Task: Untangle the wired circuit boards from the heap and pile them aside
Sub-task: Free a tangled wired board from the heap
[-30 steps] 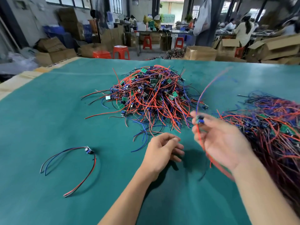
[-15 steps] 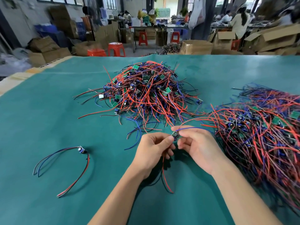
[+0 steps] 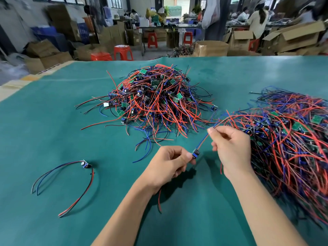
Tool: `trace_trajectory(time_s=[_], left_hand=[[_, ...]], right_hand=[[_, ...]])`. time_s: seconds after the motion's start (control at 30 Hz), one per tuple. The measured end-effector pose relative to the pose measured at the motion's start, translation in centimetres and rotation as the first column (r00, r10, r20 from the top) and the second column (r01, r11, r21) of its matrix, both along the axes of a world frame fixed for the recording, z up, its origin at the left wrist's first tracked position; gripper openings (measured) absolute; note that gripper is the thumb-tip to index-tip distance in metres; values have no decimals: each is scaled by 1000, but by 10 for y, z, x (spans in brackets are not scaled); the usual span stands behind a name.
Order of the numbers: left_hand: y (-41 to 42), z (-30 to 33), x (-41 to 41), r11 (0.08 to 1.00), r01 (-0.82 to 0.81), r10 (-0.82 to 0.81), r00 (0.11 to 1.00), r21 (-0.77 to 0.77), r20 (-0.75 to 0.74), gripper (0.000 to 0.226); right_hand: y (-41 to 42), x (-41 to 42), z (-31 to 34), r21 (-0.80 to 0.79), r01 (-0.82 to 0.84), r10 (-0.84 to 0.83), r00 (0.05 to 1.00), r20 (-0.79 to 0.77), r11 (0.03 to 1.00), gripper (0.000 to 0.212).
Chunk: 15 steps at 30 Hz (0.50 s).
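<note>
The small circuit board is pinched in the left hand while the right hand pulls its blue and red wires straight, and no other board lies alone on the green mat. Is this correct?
Not fully. The head view shows the left hand pinching the small circuit board and the right hand holding its wires, but one separate wired board does lie alone on the green mat, to the left.

Green-covered table under tangled heap, side pile, one loose board

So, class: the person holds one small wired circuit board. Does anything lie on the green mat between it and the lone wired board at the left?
Nothing visible does. The left hand pinches the small blue circuit board; only bare green mat lies between it and the lone wired board.
</note>
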<state>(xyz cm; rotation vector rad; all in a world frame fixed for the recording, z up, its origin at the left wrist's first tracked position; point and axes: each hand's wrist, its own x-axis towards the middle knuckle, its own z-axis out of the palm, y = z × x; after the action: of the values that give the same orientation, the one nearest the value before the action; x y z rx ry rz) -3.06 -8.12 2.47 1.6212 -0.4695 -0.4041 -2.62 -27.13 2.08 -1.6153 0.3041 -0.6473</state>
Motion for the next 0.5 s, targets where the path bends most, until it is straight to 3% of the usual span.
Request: trace_trajectory(time_s=[0.27,0.4,0.5], left_hand=[[1,-3,1,994,103,-104,994,18,22,21],[1,-7,3,998,23,-24,1000,-59,-12,22],[-2,-9,7,979,-123,113,991,-162,-69,27]], right_hand=[[-21,-1,10,173,318,-346,924,162,932,18],[-25,-3,15,349,406,-491,848,201,844,20],[-7,-8,11,222,342,-382,908,172,913,20]])
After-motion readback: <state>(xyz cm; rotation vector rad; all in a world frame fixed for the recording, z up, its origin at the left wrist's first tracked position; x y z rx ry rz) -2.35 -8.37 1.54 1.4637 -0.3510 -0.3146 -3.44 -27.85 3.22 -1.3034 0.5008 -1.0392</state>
